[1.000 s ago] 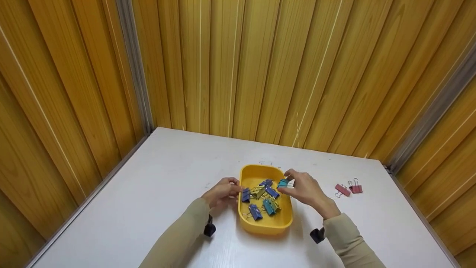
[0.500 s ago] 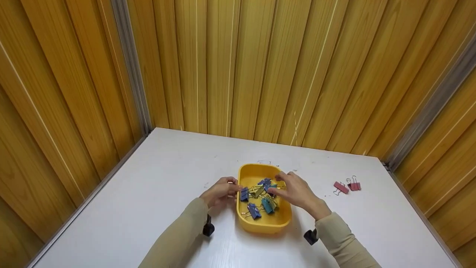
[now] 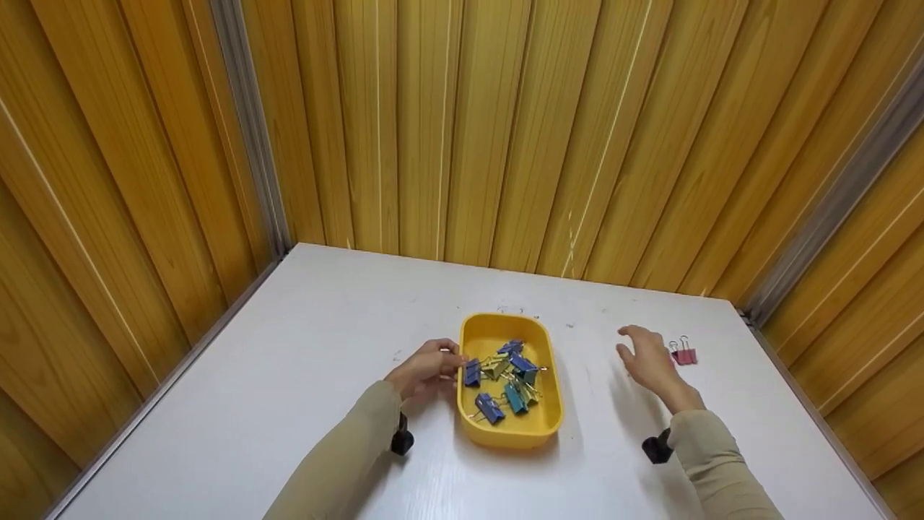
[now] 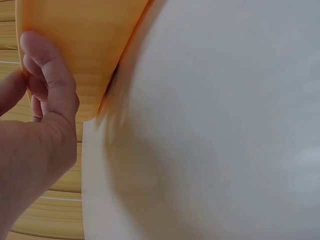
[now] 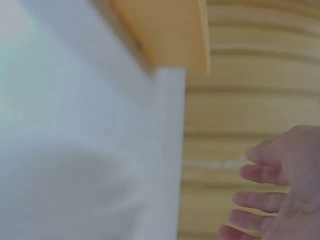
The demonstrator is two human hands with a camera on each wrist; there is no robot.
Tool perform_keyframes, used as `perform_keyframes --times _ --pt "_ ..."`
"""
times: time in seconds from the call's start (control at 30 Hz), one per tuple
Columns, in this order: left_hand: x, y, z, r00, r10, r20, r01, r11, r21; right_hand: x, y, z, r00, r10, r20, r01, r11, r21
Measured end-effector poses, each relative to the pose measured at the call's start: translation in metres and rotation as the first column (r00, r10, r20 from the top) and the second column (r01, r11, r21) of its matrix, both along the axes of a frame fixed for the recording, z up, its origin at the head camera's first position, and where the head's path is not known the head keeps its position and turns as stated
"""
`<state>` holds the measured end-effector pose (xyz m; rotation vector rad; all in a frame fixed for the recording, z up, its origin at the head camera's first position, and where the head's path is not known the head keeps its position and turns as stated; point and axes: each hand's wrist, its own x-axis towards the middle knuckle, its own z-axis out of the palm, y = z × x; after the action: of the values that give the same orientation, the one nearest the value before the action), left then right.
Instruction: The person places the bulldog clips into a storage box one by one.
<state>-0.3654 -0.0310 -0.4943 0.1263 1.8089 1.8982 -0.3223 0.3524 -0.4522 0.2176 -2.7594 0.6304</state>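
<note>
A yellow plastic tub (image 3: 509, 437) holds several binder clips: blue ones such as the near blue clip (image 3: 489, 409), a teal clip (image 3: 515, 398) and a yellow clip (image 3: 494, 366). My left hand (image 3: 424, 370) pinches the tub's left rim; the left wrist view shows its fingers (image 4: 59, 80) against the outer wall. Over the table to the right of the tub, my right hand (image 3: 648, 365) has nothing in it, its fingers (image 5: 257, 200) apart and loosely extended. Just beyond it lies a pink binder clip (image 3: 685, 356); a second pink clip is mostly hidden behind the hand.
The white table (image 3: 346, 303) backs onto a wood-patterned panel wall (image 3: 476, 144), with similar panels at both sides. Small dark marks (image 3: 570, 325) dot the tabletop behind the tub. A black wrist camera (image 3: 657, 448) hangs under my right sleeve.
My right hand lowered a teal binder clip into the tub, let go, and moved right toward the pink clips. My left hand stays on the rim.
</note>
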Motion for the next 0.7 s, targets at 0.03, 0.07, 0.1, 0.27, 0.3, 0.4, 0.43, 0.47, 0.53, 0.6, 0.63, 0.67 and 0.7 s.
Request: perform_keyframes --times 0.03,0.07,0.1,0.27,0.3,0.4,0.43,0.47,0.53,0.6,0.63,0.67,0.7 --pt "0.0 0.0 0.0 1.0 -0.001 -0.006 0.001 1.0 -0.006 0.0 0.009 -0.003 1.0 -0.015 0.012 0.014 1.0 0.018" --pt "0.001 0.0 0.001 1.0 -0.002 -0.006 0.002 1.0 -0.009 0.0 0.018 -0.006 0.999 -0.028 0.024 0.027 0.999 0.035" --pt "0.001 0.0 0.001 1.0 -0.003 -0.007 0.003 1.0 -0.012 0.0 0.025 -0.009 0.999 -0.033 0.037 0.031 0.998 0.054" --pt "0.002 0.001 0.002 1.0 0.0 0.019 0.0 1.0 -0.012 0.0 0.052 -0.02 0.99 -0.038 0.139 0.027 0.997 0.076" --pt "0.001 0.001 0.002 1.0 -0.001 0.026 0.001 1.0 -0.006 0.0 0.056 -0.022 0.986 -0.029 0.161 0.02 0.998 0.06" --pt "0.0 0.001 0.0 0.999 -0.006 0.045 0.006 1.0 0.011 0.002 0.062 -0.023 0.974 -0.02 0.228 0.024 1.0 -0.013" --pt "0.0 0.002 0.0 0.999 -0.009 0.052 0.008 1.0 0.019 0.002 0.063 -0.023 0.97 -0.022 0.24 0.031 0.999 -0.035" --pt "-0.001 0.002 -0.001 0.998 -0.01 0.057 0.009 1.0 0.021 0.002 0.064 -0.023 0.971 -0.026 0.239 0.038 0.998 -0.048" --pt "-0.002 0.002 -0.001 0.998 -0.008 0.066 0.006 1.0 0.024 0.001 0.064 -0.023 0.97 -0.04 0.24 0.058 0.996 -0.069" --pt "-0.002 0.001 -0.001 0.997 -0.003 0.072 0.001 1.0 0.025 0.0 0.065 -0.024 0.97 -0.045 0.239 0.068 0.994 -0.088" --pt "-0.002 0.001 -0.001 0.997 0.0 0.072 -0.002 1.0 0.026 0.0 0.065 -0.024 0.971 -0.048 0.236 0.073 0.992 -0.099" --pt "-0.002 0.0 0.0 0.997 0.003 0.074 -0.004 1.0 0.025 0.0 0.065 -0.026 0.973 -0.054 0.225 0.079 0.991 -0.104" --pt "-0.002 0.0 0.0 0.997 0.004 0.077 -0.006 1.0 0.028 -0.001 0.065 -0.027 0.974 -0.062 0.217 0.087 0.99 -0.109"
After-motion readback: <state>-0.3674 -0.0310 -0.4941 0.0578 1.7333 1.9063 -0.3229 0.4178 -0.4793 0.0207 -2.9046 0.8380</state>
